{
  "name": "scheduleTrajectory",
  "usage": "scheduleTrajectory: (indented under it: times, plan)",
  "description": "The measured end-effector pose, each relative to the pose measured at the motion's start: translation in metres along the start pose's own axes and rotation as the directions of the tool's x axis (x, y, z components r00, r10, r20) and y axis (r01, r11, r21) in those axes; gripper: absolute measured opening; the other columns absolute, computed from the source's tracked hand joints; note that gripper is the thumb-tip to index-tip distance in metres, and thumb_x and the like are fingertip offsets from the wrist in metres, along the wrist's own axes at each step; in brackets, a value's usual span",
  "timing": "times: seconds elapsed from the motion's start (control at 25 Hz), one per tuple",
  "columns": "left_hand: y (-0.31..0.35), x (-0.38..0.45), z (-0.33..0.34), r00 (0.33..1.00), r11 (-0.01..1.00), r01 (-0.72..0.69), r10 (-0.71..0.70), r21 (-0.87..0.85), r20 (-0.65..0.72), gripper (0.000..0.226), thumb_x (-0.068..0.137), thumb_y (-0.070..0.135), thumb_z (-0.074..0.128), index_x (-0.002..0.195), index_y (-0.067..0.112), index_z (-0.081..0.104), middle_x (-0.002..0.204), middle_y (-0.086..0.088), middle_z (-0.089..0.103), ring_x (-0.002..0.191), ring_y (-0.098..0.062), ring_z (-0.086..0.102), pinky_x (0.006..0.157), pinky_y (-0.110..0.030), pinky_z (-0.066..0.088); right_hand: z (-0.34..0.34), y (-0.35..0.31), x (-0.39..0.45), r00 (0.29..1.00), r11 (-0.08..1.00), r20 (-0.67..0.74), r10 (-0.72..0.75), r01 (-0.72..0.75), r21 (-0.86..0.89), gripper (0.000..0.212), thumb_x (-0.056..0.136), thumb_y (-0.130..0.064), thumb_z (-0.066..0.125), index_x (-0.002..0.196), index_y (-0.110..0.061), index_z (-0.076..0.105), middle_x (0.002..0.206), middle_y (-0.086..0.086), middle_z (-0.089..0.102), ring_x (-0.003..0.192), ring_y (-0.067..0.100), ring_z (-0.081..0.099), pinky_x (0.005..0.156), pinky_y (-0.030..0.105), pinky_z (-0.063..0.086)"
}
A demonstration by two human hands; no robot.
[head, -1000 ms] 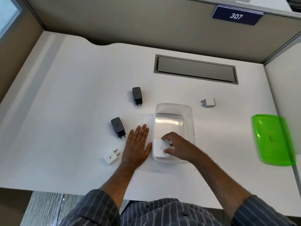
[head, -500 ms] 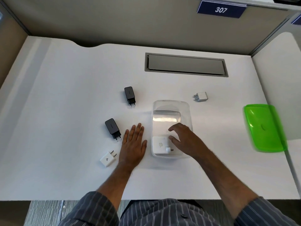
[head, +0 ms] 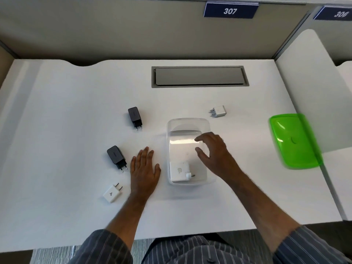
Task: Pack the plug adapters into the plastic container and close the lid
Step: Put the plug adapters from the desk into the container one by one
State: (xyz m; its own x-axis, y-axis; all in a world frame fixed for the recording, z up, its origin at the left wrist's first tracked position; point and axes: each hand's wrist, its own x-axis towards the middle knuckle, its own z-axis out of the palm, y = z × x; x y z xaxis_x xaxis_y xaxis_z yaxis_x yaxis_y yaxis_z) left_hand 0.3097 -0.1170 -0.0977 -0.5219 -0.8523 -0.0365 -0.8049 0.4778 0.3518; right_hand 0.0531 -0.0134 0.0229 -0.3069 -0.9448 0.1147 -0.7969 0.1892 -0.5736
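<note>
A clear plastic container (head: 187,121) stands mid-desk with a white square adapter (head: 179,171) lying in its near end. My right hand (head: 215,151) hovers over the container's right side, fingers apart and empty. My left hand (head: 144,168) rests flat on the desk just left of the container. Two black adapters lie to the left, one far (head: 135,117) and one near (head: 115,155). A small white adapter (head: 112,193) lies near my left wrist. Another white adapter (head: 219,111) sits beyond the container to the right. The green lid (head: 294,141) lies at the far right.
A grey cable hatch (head: 200,76) is set into the white desk (head: 66,130) behind the container. Partition walls close off the back and right side. The desk's front edge runs just above my striped sleeves.
My right hand has let go of the white square adapter inside the container and lifted away toward the far right. My left hand has stayed flat.
</note>
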Motion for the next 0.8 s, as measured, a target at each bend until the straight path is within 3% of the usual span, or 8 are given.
scheduleTrajectory:
  times: [0.12,0.24,0.48,0.8]
  plan:
    - [0.008,0.006,0.003,0.996,0.996,0.090,-0.090,0.003,0.003,0.069,0.102,0.043,0.035,0.163,0.011,0.027,0.173,-0.009,0.021,0.161,-0.029,0.018,0.130,-0.049,0.018,-0.018,0.022,0.011,0.990,0.998,-0.125,0.067,-0.065,0.023,0.026,0.090,-0.015,0.067,0.115,-0.017,0.061,0.115,-0.004,0.061,0.100,0.017,0.056,0.096,0.032,0.041]
    - [0.006,0.007,0.007,0.994,0.994,0.107,-0.107,0.024,0.003,0.073,0.104,0.048,0.030,0.166,0.012,0.015,0.175,-0.007,0.011,0.163,-0.026,0.008,0.132,-0.049,0.013,-0.030,0.051,0.021,0.978,0.991,-0.163,0.131,-0.129,0.019,0.029,0.087,-0.011,0.070,0.115,-0.010,0.063,0.115,0.003,0.063,0.099,0.024,0.059,0.096,0.037,0.043]
    - [0.006,0.008,0.009,0.993,0.993,0.117,-0.117,0.023,-0.028,0.072,0.103,0.050,0.032,0.165,0.015,0.019,0.175,-0.004,0.014,0.162,-0.023,0.011,0.131,-0.049,0.017,-0.036,0.111,0.044,0.944,0.945,0.054,0.326,-0.326,-0.002,0.047,0.091,-0.023,0.069,0.134,-0.011,0.053,0.134,0.007,0.056,0.122,0.030,0.051,0.107,0.046,0.039]
    - [0.005,0.007,0.010,0.990,0.991,0.131,-0.131,0.005,-0.045,0.072,0.102,0.050,0.035,0.166,0.020,0.019,0.175,0.001,0.015,0.162,-0.019,0.010,0.131,-0.046,0.017,-0.021,0.146,0.091,0.924,0.930,0.135,0.357,-0.338,-0.141,0.065,0.088,-0.026,0.072,0.145,-0.008,0.044,0.147,0.015,0.045,0.133,0.039,0.044,0.110,0.048,0.035]
